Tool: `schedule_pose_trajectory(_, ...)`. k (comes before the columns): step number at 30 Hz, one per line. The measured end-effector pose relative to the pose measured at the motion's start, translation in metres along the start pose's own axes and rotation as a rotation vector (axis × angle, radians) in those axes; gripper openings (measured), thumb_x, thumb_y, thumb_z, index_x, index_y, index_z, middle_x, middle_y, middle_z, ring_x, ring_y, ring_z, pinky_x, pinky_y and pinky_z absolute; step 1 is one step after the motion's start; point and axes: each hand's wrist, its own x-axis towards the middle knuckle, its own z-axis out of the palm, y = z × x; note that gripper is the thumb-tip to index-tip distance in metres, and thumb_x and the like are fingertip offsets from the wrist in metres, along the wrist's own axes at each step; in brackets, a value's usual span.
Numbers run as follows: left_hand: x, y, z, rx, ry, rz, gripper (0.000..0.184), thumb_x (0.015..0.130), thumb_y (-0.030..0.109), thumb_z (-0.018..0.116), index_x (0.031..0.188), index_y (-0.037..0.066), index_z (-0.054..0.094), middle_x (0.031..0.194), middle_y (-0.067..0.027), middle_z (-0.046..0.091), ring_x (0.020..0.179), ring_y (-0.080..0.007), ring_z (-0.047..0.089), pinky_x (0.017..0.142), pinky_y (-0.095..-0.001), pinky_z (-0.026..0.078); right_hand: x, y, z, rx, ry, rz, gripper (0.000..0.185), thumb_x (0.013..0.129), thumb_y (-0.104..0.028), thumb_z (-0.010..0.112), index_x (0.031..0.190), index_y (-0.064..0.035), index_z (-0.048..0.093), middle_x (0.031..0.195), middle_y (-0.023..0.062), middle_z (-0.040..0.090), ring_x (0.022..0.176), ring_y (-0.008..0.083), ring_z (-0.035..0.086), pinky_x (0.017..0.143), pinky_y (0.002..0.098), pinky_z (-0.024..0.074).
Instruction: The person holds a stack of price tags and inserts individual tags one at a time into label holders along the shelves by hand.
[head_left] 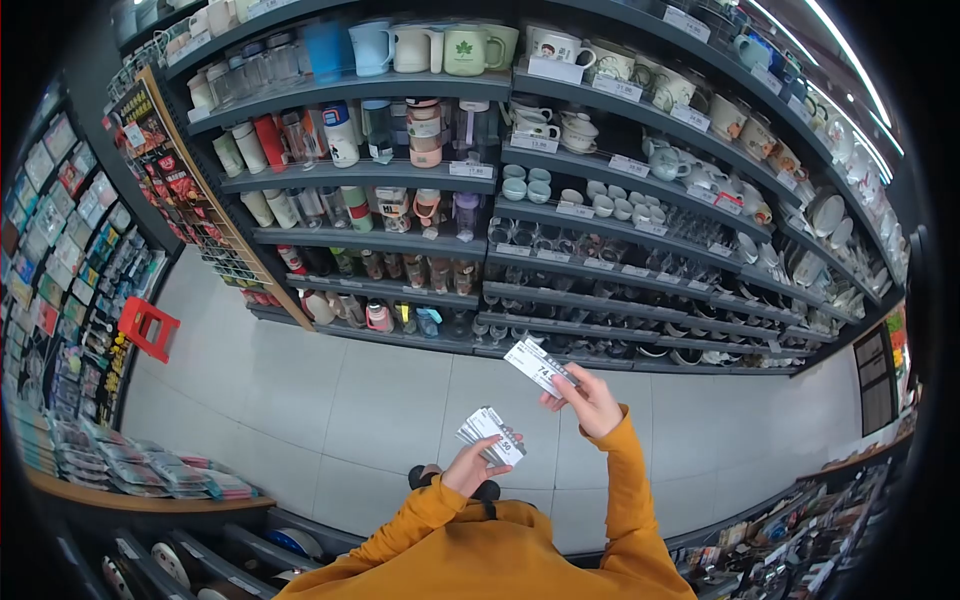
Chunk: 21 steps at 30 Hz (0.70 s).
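Held a loose fan of price cards [492, 443] in the left grip [468, 468]. Closed the left grip around the near edge of the fan, with the thumb and fingers bearing on the cards. Exposed a figure ending in "50" on the top card. Pinched a price card [540, 368] between the thumb and fingers of the right grip [592, 404], closed on the lower right end. Presented the printed face with "74" legible and the smaller print too fine to read; possibly held more than one layer there.

Positioned the right grip farther forward than the left, with a gap between the two. Held both sets of cards above the pale tiled floor [390, 390], in front of the torso. Extended both arms in mustard sleeves [628, 490]. Placed dark shoes [488, 491] on the floor, partly hidden by the left grip and clothing.

Faced a dark shelf unit [350, 182] across the aisle. Observed there a green mug [464, 52] on an upper shelf, bottles [340, 136] below and to the left, and a pale teapot [668, 158] and small cups [621, 209] to the right. Saw price labels [617, 88] along the shelf edges. Located a red stool [150, 328] on the floor to the left, and packets [150, 467] on a wood-edged shelf [150, 507] at the lower left.
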Motion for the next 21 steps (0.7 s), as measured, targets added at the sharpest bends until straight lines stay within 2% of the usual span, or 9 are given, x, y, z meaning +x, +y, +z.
schedule_pose_trajectory(4,0.014,0.02,-0.012,-0.025,0.003,0.027,0.037,0.096,0.023,0.043,0.129,0.006,0.044,0.127,-0.0098,0.055,0.111,-0.0168,0.056,0.081,-0.0291,0.053,0.057,0.002,-0.006,-0.314,0.0,-0.163,0.021,0.094,-0.013,0.054,0.1,0.0068,0.059,0.095,0.0086,0.059,0.083,0.012,0.058,0.072,0.0244,0.0486)
schedule_pose_trajectory(5,0.02,0.027,-0.019,-0.023,0.008,0.031,0.037,0.096,0.023,0.042,0.129,0.006,0.043,0.128,-0.01,0.054,0.111,-0.0171,0.056,0.081,-0.0291,0.053,0.074,-0.001,-0.003,-0.298,0.03,-0.197,0.02,0.091,-0.01,0.058,0.097,0.0087,0.061,0.095,0.0083,0.057,0.085,0.0122,0.057,0.073,0.024,0.0482)
schedule_pose_trajectory(6,0.026,0.034,-0.027,-0.026,0.007,0.035,0.037,0.096,0.023,0.042,0.13,0.006,0.043,0.128,-0.0101,0.054,0.112,-0.0172,0.056,0.081,-0.0292,0.053,0.095,0.003,-0.002,-0.293,0.057,-0.244,0.023,0.088,-0.012,0.062,0.098,0.0084,0.06,0.094,0.0096,0.059,0.08,0.0141,0.059,0.069,0.025,0.0497)
schedule_pose_trajectory(12,0.065,0.117,-0.077,0.012,0.006,0.065,0.036,0.096,0.023,0.045,0.129,0.007,0.044,0.127,-0.0104,0.055,0.112,-0.0174,0.056,0.08,-0.0292,0.054,0.242,-0.002,0.011,-0.326,0.095,-0.338,0.021,0.087,-0.011,0.064,0.098,0.0064,0.063,0.09,0.0097,0.062,0.08,0.0142,0.061,0.07,0.0258,0.0499)
schedule_pose_trajectory(16,0.078,0.195,-0.104,0.038,0.028,0.123,0.035,0.096,0.024,0.045,0.127,0.008,0.045,0.126,-0.0108,0.056,0.109,-0.0171,0.057,0.079,-0.029,0.054,0.362,-0.022,0.019,-0.509,0.156,-0.449,0.016,0.082,-0.006,0.064,0.097,-0.0023,0.066,0.087,0.0106,0.063,0.075,0.0207,0.062,0.07,0.0274,0.05)
schedule_pose_trajectory(18,0.084,0.234,-0.119,0.046,0.046,0.163,0.035,0.096,0.024,0.045,0.128,0.009,0.045,0.126,-0.0103,0.056,0.108,-0.0169,0.058,0.078,-0.0288,0.053,0.413,-0.038,0.027,-0.647,0.232,-0.398,0.015,0.081,-0.007,0.064,0.096,-0.003,0.066,0.088,0.0102,0.064,0.076,0.022,0.063,0.069,0.0278,0.0498)
schedule_pose_trajectory(19,0.084,0.252,-0.125,0.074,0.052,0.19,0.035,0.096,0.024,0.046,0.128,0.01,0.045,0.125,-0.0094,0.057,0.108,-0.0165,0.057,0.078,-0.0284,0.052,0.44,-0.036,0.031,-0.543,0.259,-0.579,0.015,0.081,-0.006,0.064,0.095,-0.0039,0.066,0.09,0.0115,0.065,0.078,0.0244,0.064,0.067,0.0288,0.0497)
schedule_pose_trajectory(20,0.087,0.267,-0.133,0.077,0.063,0.189,0.035,0.096,0.024,0.046,0.127,0.01,0.046,0.125,-0.0093,0.057,0.108,-0.0165,0.057,0.078,-0.0283,0.052,0.463,-0.035,0.03,-0.615,0.312,-0.573,0.014,0.082,-0.01,0.063,0.095,-0.0062,0.066,0.091,0.0124,0.066,0.083,0.0289,0.065,0.069,0.033,0.0506)
schedule_pose_trajectory(21,0.09,0.279,-0.14,0.079,0.073,0.184,0.035,0.095,0.024,0.046,0.127,0.01,0.046,0.125,-0.0091,0.057,0.108,-0.0165,0.057,0.078,-0.0282,0.052,0.478,-0.039,0.034,-0.7,0.359,-0.572,0.015,0.083,-0.011,0.063,0.096,-0.0054,0.066,0.089,0.0127,0.067,0.081,0.0288,0.065,0.07,0.0329,0.0505)
